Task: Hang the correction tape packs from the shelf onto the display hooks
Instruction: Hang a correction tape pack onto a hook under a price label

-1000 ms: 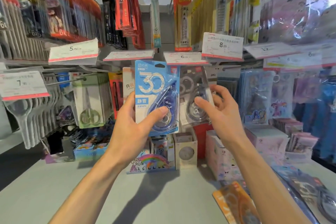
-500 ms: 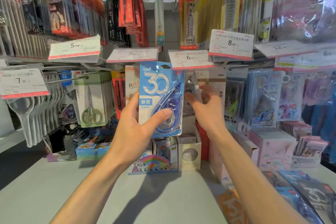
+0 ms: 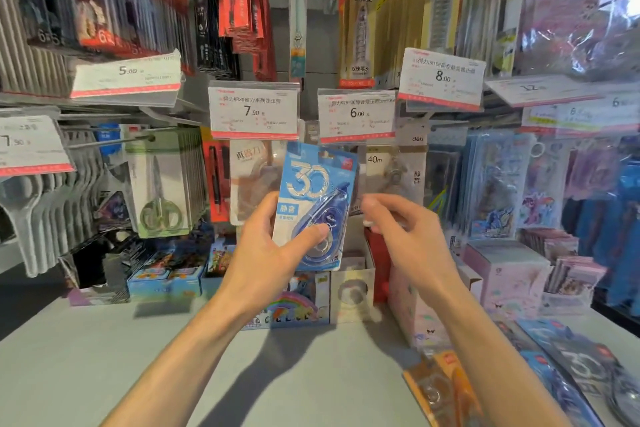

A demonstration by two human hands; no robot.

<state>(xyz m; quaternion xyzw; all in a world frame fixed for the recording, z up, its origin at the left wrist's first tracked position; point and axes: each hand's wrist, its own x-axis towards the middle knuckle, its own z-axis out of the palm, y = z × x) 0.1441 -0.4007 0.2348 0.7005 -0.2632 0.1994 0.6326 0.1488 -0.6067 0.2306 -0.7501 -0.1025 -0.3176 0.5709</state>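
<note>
My left hand grips a blue correction tape pack marked "30", thumb across its blister, holding it upright just under the 6.00 price tag. The hook behind that tag is hidden. A grey "40m" tape pack hangs on the display to the right of the blue one. Just below it my right hand hovers with loosely curled fingers and nothing visible in them; it is blurred. More tape packs lie on the shelf at lower right: an orange one and blue ones.
Scissors packs hang at left beside a bare hook. Small boxes stand at the back of the grey shelf. Pink boxes and hanging cards fill the right side. Price tags jut out overhead.
My right hand let go of the grey pack, which now hangs on the display, and drew back down and right. My left hand lifted the blue pack closer to the 6.00 tag.
</note>
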